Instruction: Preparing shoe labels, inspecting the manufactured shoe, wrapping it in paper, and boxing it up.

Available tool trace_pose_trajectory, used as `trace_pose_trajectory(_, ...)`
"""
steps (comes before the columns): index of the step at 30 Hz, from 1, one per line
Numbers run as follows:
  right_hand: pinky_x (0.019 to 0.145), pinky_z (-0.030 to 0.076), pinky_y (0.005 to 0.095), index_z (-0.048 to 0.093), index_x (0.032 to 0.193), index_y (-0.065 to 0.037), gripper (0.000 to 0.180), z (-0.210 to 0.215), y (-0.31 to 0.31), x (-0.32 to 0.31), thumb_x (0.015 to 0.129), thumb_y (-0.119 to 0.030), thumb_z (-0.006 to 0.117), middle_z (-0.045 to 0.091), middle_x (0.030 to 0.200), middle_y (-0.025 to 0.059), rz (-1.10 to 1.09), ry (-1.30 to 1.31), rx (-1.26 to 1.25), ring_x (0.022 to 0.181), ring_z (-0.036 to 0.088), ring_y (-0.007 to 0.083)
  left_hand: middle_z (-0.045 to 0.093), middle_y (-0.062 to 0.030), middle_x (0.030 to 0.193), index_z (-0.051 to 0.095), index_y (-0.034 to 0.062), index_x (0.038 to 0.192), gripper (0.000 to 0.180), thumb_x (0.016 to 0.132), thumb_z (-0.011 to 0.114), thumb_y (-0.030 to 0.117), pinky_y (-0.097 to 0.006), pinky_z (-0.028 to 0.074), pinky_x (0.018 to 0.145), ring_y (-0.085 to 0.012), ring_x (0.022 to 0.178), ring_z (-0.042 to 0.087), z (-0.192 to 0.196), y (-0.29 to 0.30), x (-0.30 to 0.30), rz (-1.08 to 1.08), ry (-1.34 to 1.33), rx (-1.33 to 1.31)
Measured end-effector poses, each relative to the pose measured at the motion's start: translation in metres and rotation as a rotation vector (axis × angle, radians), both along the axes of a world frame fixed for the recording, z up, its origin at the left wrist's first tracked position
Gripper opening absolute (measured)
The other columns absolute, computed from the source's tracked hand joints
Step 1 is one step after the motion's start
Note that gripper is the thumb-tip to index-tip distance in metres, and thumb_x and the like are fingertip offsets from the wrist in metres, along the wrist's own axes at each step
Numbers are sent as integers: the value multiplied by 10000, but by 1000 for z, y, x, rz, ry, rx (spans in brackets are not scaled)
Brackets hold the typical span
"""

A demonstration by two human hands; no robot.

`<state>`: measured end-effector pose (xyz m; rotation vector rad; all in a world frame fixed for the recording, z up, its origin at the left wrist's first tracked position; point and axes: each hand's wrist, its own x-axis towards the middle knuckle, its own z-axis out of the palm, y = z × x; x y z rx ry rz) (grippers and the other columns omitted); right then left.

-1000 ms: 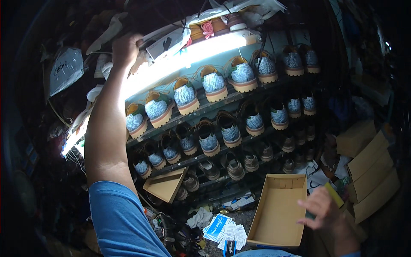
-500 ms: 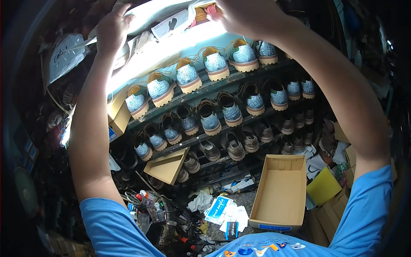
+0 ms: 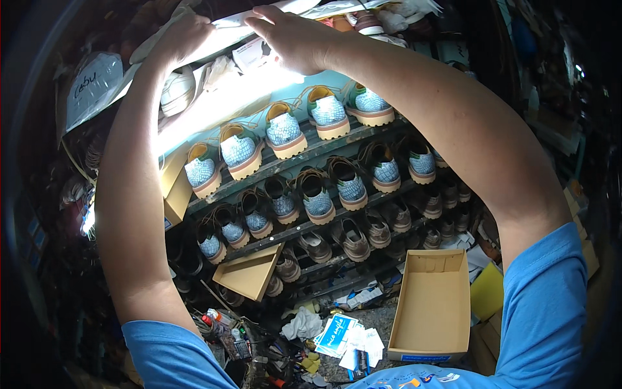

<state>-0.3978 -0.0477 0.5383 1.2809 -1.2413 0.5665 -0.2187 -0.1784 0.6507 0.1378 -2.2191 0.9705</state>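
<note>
Both my arms reach up to a shelf above a glowing tube lamp (image 3: 220, 97). My left hand (image 3: 184, 39) is curled at the edge of a white sheet (image 3: 230, 27), its fingers closed and partly lost in the glare. Just right of it, my right hand (image 3: 298, 42) has its thumb and forefinger stretched apart toward the sheet. Below my right hand sits a small white box (image 3: 249, 54) with a dark picture. A white shoe (image 3: 177, 93) lies beside my left wrist. Blue scaly-patterned shoes (image 3: 282, 129) with tan soles and loose laces line the rack underneath.
Darker shoes (image 3: 352, 241) fill the lower rack. An open cardboard shoebox (image 3: 429, 305) stands at the lower right, a box lid (image 3: 249, 271) leans against the rack, and printed cards (image 3: 337, 334) lie on the cluttered bench. A plastic-wrapped package (image 3: 94, 87) is at upper left.
My right hand has moved left, closer to my left hand, uncovering shoes on the upper shelf. My left hand has curled at the sheet's edge. The view has shifted slightly.
</note>
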Motion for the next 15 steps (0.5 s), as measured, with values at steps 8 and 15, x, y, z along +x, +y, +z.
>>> trace_pose_trajectory(8,1079,462,371,231,1501,27,936,6,-33,7,684,131,673,235,1562,285,11,38,59,1325,480,387,675,-216,1132,726,18,1009,300,910,554,243,-465,521,914,-377,1023,667,1,1,-8,65,502,111)
trace_pose_trajectory(15,1102,421,384,269,1513,6,663,50,-122,-61,927,-122,551,293,1567,238,200,-124,264,1432,353,334,673,-208,826,677,24,847,194,827,664,216,-468,525,727,-380,803,674,-32,29,-18,-207,551,-160)
